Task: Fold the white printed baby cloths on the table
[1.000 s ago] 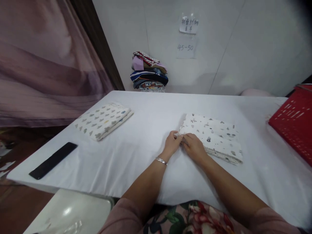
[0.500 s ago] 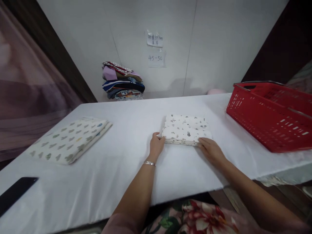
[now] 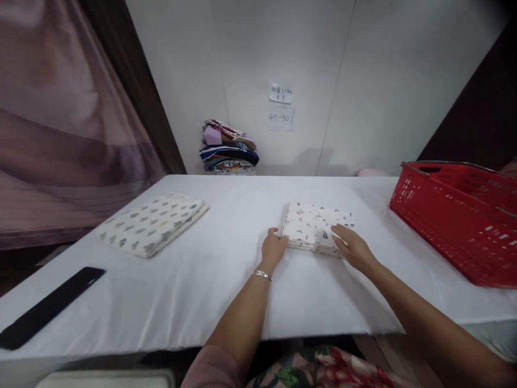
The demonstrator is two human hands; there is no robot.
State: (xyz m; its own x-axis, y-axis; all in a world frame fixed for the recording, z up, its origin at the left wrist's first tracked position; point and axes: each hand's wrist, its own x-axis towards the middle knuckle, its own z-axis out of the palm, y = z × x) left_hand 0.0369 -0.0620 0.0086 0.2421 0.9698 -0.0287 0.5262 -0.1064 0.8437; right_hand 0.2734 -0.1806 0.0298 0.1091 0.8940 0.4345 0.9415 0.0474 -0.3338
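Note:
In front of me on the table lies a folded white cloth (image 3: 309, 223) with small grey and black prints, its stacked layers showing along the near edge. My left hand (image 3: 273, 250) is at its near left corner, thumb against the edge and fingers curled beside it. My right hand (image 3: 352, 248) rests on the near right part of the cloth, fingers stretched out over the top and the near right corner partly hidden beneath. A second folded cloth (image 3: 149, 223), cream with grey cloud-like shapes, lies apart at the left.
A red plastic basket (image 3: 452, 226) stands at the right side of the white-covered table (image 3: 226, 291). A flat black object (image 3: 52, 307) lies at the front left. Behind the table is a pile of folded fabrics (image 3: 229, 151), below handwritten paper signs (image 3: 281, 110) on the wall.
My right hand has slid from the near right corner farther onto the top of the cloth, fingers now flatter. My left hand stays at the left corner. The view has tilted up and shifted left.

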